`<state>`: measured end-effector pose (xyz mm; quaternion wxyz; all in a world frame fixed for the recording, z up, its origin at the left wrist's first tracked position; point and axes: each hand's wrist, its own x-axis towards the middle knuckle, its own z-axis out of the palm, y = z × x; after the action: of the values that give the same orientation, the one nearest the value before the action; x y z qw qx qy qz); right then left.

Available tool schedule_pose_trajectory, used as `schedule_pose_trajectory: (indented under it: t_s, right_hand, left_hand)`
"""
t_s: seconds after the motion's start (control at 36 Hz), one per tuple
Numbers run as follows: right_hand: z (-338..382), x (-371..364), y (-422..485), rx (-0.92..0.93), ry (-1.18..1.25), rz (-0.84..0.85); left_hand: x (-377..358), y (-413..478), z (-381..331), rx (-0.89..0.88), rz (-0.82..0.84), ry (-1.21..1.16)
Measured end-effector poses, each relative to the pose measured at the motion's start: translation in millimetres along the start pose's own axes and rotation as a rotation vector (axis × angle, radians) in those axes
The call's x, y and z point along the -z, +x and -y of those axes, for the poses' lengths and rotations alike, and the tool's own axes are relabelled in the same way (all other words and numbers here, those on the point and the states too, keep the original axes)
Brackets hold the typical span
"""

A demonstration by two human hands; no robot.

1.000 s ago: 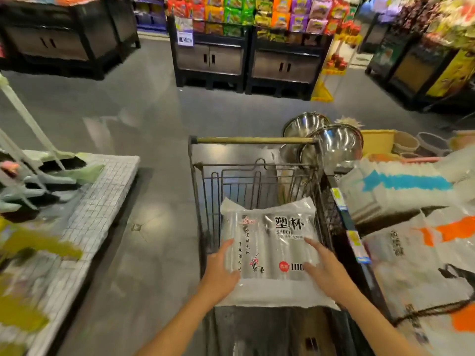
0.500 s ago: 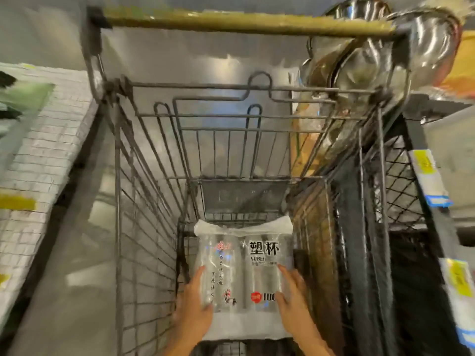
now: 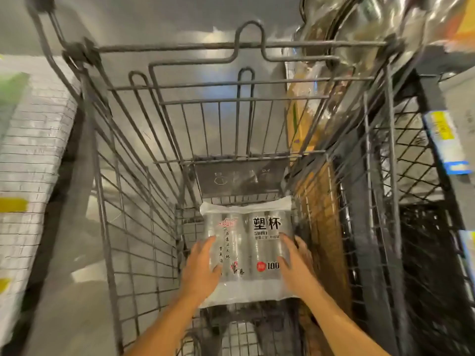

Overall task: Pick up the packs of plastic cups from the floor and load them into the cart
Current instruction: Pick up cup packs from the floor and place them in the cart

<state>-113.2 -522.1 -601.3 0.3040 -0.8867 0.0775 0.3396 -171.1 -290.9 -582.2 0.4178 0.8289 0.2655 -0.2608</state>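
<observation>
**Pack of cups down low in the cart**

Deep inside the wire cart (image 3: 133, 201), near its far end: one pack of plastic cups (image 3: 246, 240), in clear wrap with black writing and a red dot on the front; label up, between two bare hands; hard to tell through the blur whether resting on the bottom wires or just above them.

On the pack's left side, the left hand (image 3: 203, 268); fingers nearly straight and spread, laid flat on the wrap, thumb on the front; pressing, not curled round. On the pack's right side, the right hand (image 3: 298, 265); fingers also nearly straight, flat against the wrap, close to the cart's right wall.

Just past the pack, a flat grey plate (image 3: 239, 176) in the cart's end wall, with bent wire bars above it.

Outside the cart on the right, shiny metal bowls (image 3: 359, 34) up high; below them a dark shelf (image 3: 431, 98) with yellow and blue price tags (image 3: 442, 127). Outside on the left, a white wrapped stack (image 3: 33, 150) with thin lines on it; under everything, a smooth grey floor (image 3: 64, 291).
</observation>
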Motion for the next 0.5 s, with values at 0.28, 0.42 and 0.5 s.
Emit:
schedule_pose_trajectory:
  t_s: [0.28, 0.42, 0.5]
  right_hand:
    - [145, 116, -102, 0.272, -0.280, -0.110]
    - [236, 191, -194, 0.371, -0.284, -0.229]
    - [279, 222, -255, 0.450, -0.295, -0.349]
  left_hand:
    - [154, -100, -144, -0.337, 0.002, 0.150]
    - [246, -184, -207, -0.492, -0.056, 0.209]
    - [292, -243, -230, -0.611, -0.125, 0.265]
